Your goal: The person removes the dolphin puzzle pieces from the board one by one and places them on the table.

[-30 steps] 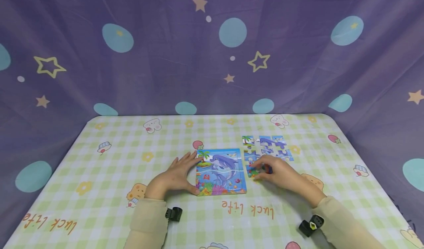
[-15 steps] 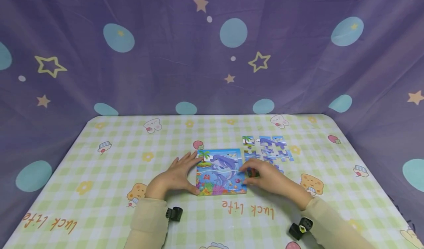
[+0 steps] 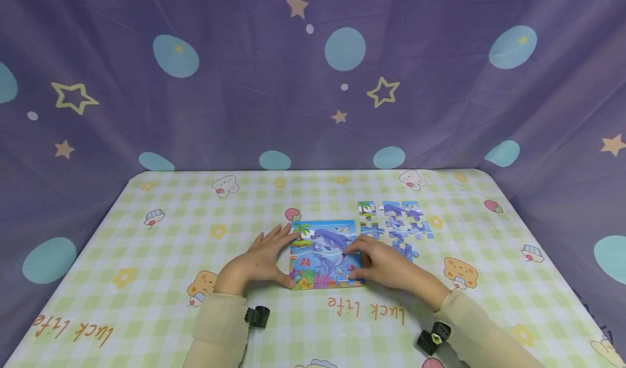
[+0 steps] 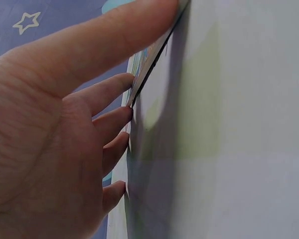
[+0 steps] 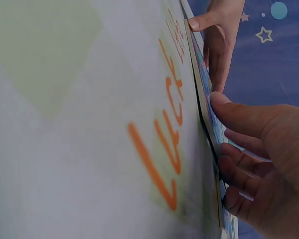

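Note:
A square puzzle board point(image 3: 323, 254) with a dolphin picture lies near the middle of the table. My left hand point(image 3: 258, 258) rests at its left side, fingers spread, the thumb at the near corner and the fingertips at the far corner. The left wrist view shows those fingers nearly straight along the board's edge. My right hand point(image 3: 383, 262) bends over the board's lower right part, thumb point(image 5: 231, 112) and index fingertip apart on its surface. I cannot tell whether a piece sits between them. Loose puzzle pieces point(image 3: 398, 228) lie to the right, some hidden under this hand.
A green-checked tablecloth point(image 3: 171, 248) covers the table. A purple curtain point(image 3: 220, 112) with stars and ovals hangs behind and at both sides. Each wrist wears a small black camera, such as the left one's camera point(image 3: 257, 316).
My right hand has moved left from the loose pieces onto the board's right part, uncovering a piece at the lower right of the group. The left hand has stayed where it was.

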Tool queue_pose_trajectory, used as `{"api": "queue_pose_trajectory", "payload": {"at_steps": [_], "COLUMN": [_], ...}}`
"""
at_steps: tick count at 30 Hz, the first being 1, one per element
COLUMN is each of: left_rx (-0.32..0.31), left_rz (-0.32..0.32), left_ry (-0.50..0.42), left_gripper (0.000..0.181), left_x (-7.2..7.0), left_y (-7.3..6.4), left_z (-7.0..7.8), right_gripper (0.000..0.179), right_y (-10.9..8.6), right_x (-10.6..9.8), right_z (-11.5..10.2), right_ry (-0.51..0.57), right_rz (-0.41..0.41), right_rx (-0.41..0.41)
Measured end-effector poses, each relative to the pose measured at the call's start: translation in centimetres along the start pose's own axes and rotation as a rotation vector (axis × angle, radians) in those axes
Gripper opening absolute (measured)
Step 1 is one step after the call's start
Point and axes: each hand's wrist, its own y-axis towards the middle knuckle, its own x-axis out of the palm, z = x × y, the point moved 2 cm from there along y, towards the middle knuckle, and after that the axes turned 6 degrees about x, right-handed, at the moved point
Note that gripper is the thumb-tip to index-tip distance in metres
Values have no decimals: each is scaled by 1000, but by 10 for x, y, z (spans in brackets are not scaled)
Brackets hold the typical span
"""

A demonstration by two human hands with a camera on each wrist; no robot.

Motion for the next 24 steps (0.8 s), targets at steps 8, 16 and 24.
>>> {"api": "queue_pose_trajectory", "payload": {"at_steps": [8,16,24], "left_rx": [-9,-11,-1], "left_rz": [-6,-10,-10], "left_ry": [-4,-9,-13], "left_gripper": [111,111,112], "left_x": [1,2,1], "left_y": [0,0,1], "left_z": [-1,0,-1], "right_gripper": [49,44,47], "right_y": [5,8,4], "right_x": [3,3,1], "right_z": [-1,-8,-11], "right_ry": [-14,-69,-87], "right_rz": [-2,-35,19], "right_rx": [20,64,82]}}
